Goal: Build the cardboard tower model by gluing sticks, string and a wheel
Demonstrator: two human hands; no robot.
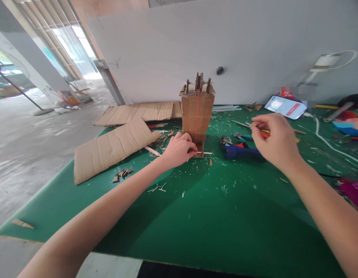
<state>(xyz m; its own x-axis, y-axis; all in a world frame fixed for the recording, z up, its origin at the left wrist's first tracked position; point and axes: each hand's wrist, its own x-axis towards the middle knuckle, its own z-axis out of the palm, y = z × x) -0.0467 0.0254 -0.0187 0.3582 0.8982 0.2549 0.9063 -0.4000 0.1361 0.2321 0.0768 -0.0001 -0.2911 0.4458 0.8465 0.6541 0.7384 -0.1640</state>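
Observation:
A tall cardboard tower [197, 116] stands upright on the green table [196, 216], with small wooden sticks set across its top and a red thread [197, 116] running down its front. My left hand [178, 150] is closed at the tower's base, pinching the lower end of the red thread beside a small wooden stick. My right hand [276, 141] hovers to the right of the tower with fingers pinched on something thin I cannot make out.
Flat corrugated cardboard sheets [112, 148] lie at the left. Pliers and tools with coloured handles [239, 148] lie right of the tower. A phone [286, 106] leans at the back right. Cardboard scraps and shavings litter the table. A white wall stands behind.

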